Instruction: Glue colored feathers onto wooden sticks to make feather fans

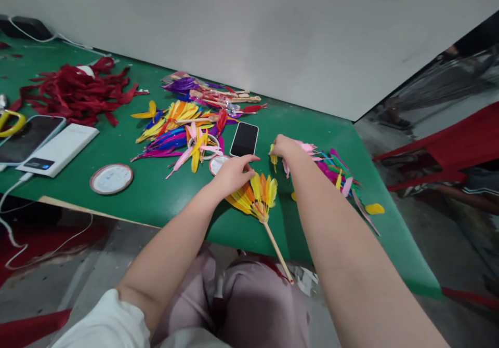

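Observation:
A feather fan (260, 205) of yellow and orange feathers lies at the front of the green table (171, 182), its wooden stick pointing over the edge toward my lap. My left hand (234, 174) is over the fan's left side, thumb and fingers apart, partly covering the feathers. A yellow feather (273, 158) hangs from the pinched fingers of my right hand (286, 146), just above the table to the right of the fan. Beyond my left hand sits a round lid (218, 164), partly hidden. Loose pink, purple and green feathers (331, 166) lie beside my right forearm.
Bundles of colourful feathers (179, 124) surround a tape roll (204, 145). A phone (245, 139) lies close by. Leftward are a white lid (111, 178), a power bank (60, 149), yellow-handled scissors (11, 123) and red ribbons (78, 93). A wall (234, 31) backs the table.

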A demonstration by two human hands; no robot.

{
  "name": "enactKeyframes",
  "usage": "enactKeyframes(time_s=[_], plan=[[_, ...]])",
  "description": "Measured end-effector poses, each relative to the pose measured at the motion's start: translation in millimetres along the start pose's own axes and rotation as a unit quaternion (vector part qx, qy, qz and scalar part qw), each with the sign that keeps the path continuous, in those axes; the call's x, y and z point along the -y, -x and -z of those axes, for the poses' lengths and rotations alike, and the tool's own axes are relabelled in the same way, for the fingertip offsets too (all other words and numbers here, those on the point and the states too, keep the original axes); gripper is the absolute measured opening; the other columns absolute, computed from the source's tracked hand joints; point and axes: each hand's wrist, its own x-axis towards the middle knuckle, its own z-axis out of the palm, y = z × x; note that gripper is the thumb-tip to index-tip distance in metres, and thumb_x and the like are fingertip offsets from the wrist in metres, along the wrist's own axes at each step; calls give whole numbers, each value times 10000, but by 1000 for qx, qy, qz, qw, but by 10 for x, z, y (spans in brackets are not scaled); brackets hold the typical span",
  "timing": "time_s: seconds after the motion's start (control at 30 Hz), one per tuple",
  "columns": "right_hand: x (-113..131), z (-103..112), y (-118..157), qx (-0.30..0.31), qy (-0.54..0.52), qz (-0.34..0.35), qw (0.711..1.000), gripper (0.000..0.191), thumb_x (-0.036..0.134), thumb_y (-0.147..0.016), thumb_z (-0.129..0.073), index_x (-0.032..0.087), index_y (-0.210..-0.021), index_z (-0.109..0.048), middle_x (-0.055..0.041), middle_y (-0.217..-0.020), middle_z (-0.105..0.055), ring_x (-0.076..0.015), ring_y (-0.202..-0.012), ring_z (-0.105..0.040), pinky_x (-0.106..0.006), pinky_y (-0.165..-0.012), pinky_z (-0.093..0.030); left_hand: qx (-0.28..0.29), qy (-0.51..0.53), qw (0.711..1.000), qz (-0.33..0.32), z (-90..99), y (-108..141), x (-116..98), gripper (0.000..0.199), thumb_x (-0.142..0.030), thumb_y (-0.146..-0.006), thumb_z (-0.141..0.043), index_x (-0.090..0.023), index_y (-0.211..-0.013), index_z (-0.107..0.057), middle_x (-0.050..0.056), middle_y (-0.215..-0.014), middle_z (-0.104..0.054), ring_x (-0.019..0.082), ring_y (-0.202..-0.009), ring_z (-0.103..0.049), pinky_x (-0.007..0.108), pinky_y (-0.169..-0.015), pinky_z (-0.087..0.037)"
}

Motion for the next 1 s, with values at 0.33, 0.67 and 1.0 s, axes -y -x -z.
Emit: enactKeyframes(time_s=[0.33, 0.67, 1.0], plan=[[-51, -104, 63, 11, -50, -16, 999, 545, 25, -634, -569, 114, -1163, -473, -101, -845, -648, -192, -664, -618, -253, -521, -448, -90, 130, 987, -11, 55, 7, -112, 303, -168, -729, -542, -200, -1029, -569, -25, -719, -607, 73, -619, -520, 203, -644, -437], [72, 67, 416, -132, -96, 40, 986, 437, 79, -706, -477, 138, -1138, -449, -110, -1030, -596, -230, -956, -546, -288, -748, -407, -59, 108, 991, -48, 86, 102, -281, 271, -210, -763, -516, -213, -1028, -572, -16, -762, -615, 77, -632, -525, 210, -657, -447], [-322, -601, 1927, -145, -261, 219, 929, 158, 176, -765, -469, 183, -744, -625, -26, -719, -560, -148, -661, -548, -261, -603, -440, -49, 158, 986, -34, 52, 122, -280, 277, -216, -783, -484, -206, -1053, -550, -2, -811, -597, 64, -599, -565, 198, -616, -474]])
